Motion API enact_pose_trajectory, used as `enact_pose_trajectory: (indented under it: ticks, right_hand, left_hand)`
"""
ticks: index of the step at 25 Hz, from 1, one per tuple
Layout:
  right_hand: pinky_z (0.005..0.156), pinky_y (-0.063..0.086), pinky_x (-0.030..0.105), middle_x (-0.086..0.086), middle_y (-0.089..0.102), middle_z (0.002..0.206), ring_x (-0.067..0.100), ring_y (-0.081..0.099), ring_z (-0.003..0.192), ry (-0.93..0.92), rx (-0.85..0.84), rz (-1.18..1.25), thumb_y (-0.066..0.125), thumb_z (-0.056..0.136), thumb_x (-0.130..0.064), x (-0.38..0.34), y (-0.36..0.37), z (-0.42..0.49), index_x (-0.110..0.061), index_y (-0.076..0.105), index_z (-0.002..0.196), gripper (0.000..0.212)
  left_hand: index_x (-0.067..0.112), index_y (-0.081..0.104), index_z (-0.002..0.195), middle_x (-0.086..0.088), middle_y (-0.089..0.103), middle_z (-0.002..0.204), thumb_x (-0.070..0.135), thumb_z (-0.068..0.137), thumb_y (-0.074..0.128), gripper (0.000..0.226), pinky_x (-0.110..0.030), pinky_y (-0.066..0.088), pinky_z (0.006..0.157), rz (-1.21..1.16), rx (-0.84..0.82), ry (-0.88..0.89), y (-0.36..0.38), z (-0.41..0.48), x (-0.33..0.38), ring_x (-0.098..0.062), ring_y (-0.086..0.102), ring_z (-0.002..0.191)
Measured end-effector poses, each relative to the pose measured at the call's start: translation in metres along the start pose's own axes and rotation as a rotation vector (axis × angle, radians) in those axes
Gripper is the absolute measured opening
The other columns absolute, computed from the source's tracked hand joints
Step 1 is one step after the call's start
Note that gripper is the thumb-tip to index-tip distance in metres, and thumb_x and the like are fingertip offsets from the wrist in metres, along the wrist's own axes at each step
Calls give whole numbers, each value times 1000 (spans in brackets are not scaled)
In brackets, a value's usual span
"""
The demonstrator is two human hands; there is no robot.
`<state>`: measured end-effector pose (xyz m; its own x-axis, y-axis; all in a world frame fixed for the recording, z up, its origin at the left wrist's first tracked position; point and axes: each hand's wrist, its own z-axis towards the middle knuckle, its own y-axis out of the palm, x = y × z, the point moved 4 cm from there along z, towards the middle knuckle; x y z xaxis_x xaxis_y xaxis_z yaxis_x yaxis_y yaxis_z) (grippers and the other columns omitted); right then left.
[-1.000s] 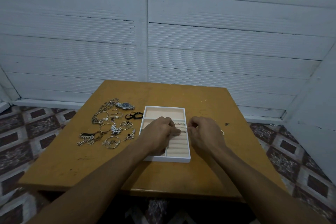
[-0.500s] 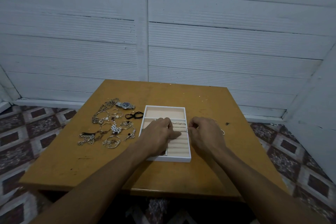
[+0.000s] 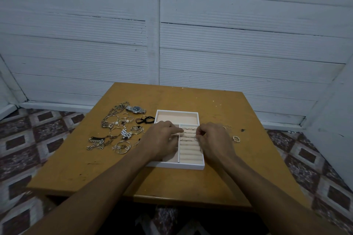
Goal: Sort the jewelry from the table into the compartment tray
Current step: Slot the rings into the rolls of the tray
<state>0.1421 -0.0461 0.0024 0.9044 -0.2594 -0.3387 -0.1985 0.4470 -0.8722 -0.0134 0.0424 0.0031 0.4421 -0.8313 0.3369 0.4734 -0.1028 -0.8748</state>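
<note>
White plank wall [image 3: 229,44] at the back, patterned tile floor [image 3: 38,135] down the sides, and your wooden table [image 3: 172,183] fills the middle. Roughly centre on it sits the compartment tray [image 3: 175,166], white rim with peach lining. Its long axis runs straight away from you, short end facing you. The far end is one wide compartment [image 3: 176,118] across the full width. The near right part is the ring rolls [image 3: 191,151], each roll lying left to right, with a few slotted rings [image 3: 188,129] in the far ones.

Your left hand [image 3: 162,139] lies over the tray's near left section, fingers fairly straight and pointing right. The tips touch the far rolls and it's not gripping anything. Your right hand [image 3: 212,139] comes in over the right rim with fingers curled. Thumb and forefinger pinch what looks like a thin ring [image 3: 195,137] at the right end of the rolls, but it's tiny so I'm not 100% on that.

Left of the tray is the jewelry pile [image 3: 114,131], chains, bangles and hoops spread on the wood. A wristwatch [image 3: 136,109] lies at its far edge, strap running left to right. A black band [image 3: 145,120] sits just beside the tray's far left corner, and there's a pearl cluster [image 3: 126,133] mid-pile. A couple of loose rings [image 3: 236,139] lie on the table just right of your right hand
</note>
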Motion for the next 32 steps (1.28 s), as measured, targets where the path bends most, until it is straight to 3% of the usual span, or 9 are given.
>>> enact_pose_trajectory:
  ticks: [10,17,26,29,32]
  right_hand:
    - [71,33,33,-7,67,92,18,47,86,-117,-6,-153,51,94,-30,-3,4,-11,-30,72,105,24]
    - [71,29,29,-7,64,99,15,46,86,-120,-33,-171,47,95,-27,2,5,-23,-31,68,117,31]
    - [80,47,32,-4,66,103,15,53,95,21,6,-13,51,92,-26,25,-2,-24,-26,69,114,29]
    - [90,47,33,-3,66,115,15,55,106,90,14,-10,54,90,-23,50,-10,-26,-25,68,116,29]
    - [91,47,34,-2,64,118,14,54,105,150,18,-10,56,90,-24,74,-21,-26,-24,65,119,31]
  left_hand:
    - [25,65,122,2,64,115,36,91,55,35,-33,45,87,5,-12,-25,-4,-6,1,-14,54,105]
    - [25,64,123,1,63,118,31,91,54,34,-32,43,88,24,-23,-16,-2,-4,9,-16,53,106]
    - [23,65,122,-1,63,117,31,88,57,35,-37,41,94,46,-81,25,10,28,27,-19,50,111]
    - [22,67,119,-2,66,115,34,89,56,34,-38,42,94,60,-74,72,22,51,44,-20,51,111]
    - [24,65,120,-2,64,118,39,91,55,35,-35,42,92,122,-101,119,40,74,64,-20,51,111]
